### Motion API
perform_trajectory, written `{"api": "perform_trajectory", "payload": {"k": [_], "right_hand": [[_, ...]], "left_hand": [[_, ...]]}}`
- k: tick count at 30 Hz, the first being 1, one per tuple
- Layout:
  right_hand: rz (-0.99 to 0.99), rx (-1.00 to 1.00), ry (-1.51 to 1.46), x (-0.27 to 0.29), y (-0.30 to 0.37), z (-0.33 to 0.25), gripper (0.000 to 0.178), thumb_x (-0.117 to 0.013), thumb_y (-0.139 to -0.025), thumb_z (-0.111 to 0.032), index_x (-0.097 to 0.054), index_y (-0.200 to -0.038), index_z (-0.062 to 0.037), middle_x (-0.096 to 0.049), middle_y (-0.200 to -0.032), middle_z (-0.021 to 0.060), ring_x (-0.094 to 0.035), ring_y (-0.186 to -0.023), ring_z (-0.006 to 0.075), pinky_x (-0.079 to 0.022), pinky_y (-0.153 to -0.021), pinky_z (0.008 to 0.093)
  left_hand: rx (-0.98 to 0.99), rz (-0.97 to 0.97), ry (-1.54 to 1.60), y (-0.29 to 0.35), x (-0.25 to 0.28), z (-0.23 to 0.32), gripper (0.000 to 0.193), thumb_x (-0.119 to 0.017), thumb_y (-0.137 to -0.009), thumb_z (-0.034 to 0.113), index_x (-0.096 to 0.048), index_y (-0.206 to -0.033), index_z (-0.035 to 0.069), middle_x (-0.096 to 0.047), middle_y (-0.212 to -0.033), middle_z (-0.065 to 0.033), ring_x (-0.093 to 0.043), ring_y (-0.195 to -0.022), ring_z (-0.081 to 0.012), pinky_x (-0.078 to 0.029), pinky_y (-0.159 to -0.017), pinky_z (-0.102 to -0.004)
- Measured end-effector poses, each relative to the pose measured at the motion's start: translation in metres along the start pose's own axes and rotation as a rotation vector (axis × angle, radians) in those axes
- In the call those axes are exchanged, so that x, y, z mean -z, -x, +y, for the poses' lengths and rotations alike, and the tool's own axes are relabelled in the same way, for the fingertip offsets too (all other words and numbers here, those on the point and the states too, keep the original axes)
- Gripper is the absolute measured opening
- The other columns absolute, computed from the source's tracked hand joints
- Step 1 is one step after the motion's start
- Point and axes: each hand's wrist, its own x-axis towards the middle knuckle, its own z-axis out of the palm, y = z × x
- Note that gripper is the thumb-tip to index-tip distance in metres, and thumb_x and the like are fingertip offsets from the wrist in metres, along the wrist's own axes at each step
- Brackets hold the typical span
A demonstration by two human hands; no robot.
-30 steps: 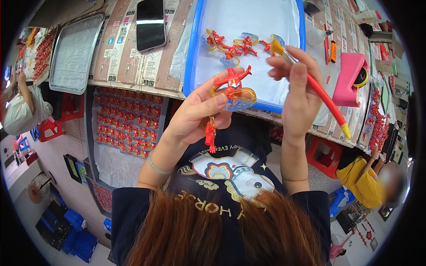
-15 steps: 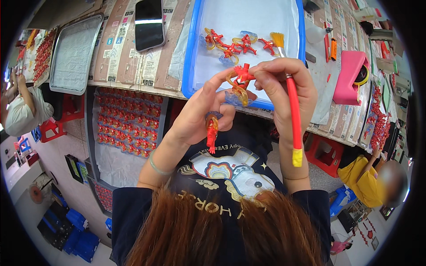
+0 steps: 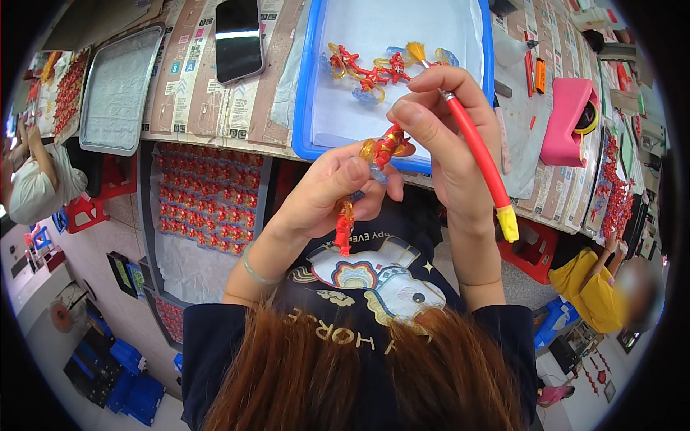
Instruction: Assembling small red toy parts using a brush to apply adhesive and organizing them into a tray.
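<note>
Above the near edge of a blue-rimmed tray [image 3: 305, 108], my left hand [image 3: 327, 183] holds a small red toy figurine [image 3: 386, 147] with clear yellow and blue parts between thumb and fingers. A second figurine [image 3: 344, 231] of the same kind hangs from its lower fingers. My right hand [image 3: 456, 140] is closed on a paintbrush with a red handle [image 3: 474, 136] and yellow-taped end. The brush's yellow bristles [image 3: 416, 52] point away over the tray. My right thumb and fingertips are at the figurine's upper end; whether they touch it I cannot tell. Several more figurines [image 3: 366, 72] lie in the tray.
A phone [image 3: 239, 43] and a metal tray [image 3: 118, 90] lie on the table to the left. Below the table edge there, a rack tray [image 3: 208, 194] holds rows of figurines. A pink tape dispenser [image 3: 568, 122] stands right. Co-workers sit at both sides.
The figurine between my hands has turned and come lower, with my left thumb now across it. The brush has tilted, its bristles moving left and its taped end right.
</note>
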Motion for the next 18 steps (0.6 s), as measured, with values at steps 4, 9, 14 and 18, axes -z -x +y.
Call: {"api": "perform_trajectory", "payload": {"k": [4, 9, 14, 18], "right_hand": [[0.008, -0.026, -0.052, -0.001, -0.001, 0.0, 0.016, -0.058, -0.071, -0.004, -0.049, -0.085, -0.0025, -0.052, -0.065, 0.0017, -0.049, -0.061, 0.0053, -0.04, -0.054, 0.0165], [-0.001, -0.013, -0.051, 0.0, -0.001, 0.002, 0.016, -0.058, -0.072, -0.005, -0.049, -0.085, -0.0027, -0.052, -0.065, 0.0013, -0.05, -0.063, 0.0054, -0.04, -0.058, 0.0161], [-0.025, -0.009, -0.088, 0.001, 0.0, 0.003, 0.016, -0.057, -0.073, -0.006, -0.049, -0.086, -0.002, -0.054, -0.069, 0.0031, -0.052, -0.067, 0.0075, -0.041, -0.06, 0.0178], [-0.061, -0.057, -0.079, 0.003, 0.0, 0.005, 0.017, -0.057, -0.072, -0.006, -0.05, -0.086, -0.0013, -0.056, -0.072, 0.0052, -0.053, -0.07, 0.0092, -0.042, -0.063, 0.0195]], "left_hand": [[0.03, 0.004, 0.031, 0.003, -0.001, 0.0, 0.048, -0.047, -0.076, 0.044, -0.043, -0.092, -0.001, -0.051, -0.074, -0.0106, -0.038, -0.044, -0.0051, -0.031, -0.041, -0.0168], [0.058, 0.065, 0.099, 0.006, -0.008, 0.001, 0.045, -0.046, -0.077, 0.043, -0.043, -0.088, 0.0, -0.051, -0.072, -0.0104, -0.038, -0.044, -0.0051, -0.031, -0.041, -0.0166], [-0.048, 0.162, -0.008, 0.003, -0.015, 0.002, 0.042, -0.053, -0.078, 0.027, -0.038, -0.104, -0.001, -0.052, -0.079, -0.0109, -0.043, -0.05, -0.0057, -0.035, -0.045, -0.0159], [-0.137, 0.272, -0.293, 0.0, -0.023, 0.007, 0.055, -0.059, -0.072, 0.009, -0.028, -0.117, 0.002, -0.051, -0.09, -0.0126, -0.049, -0.062, -0.0063, -0.04, -0.052, -0.017]]}}
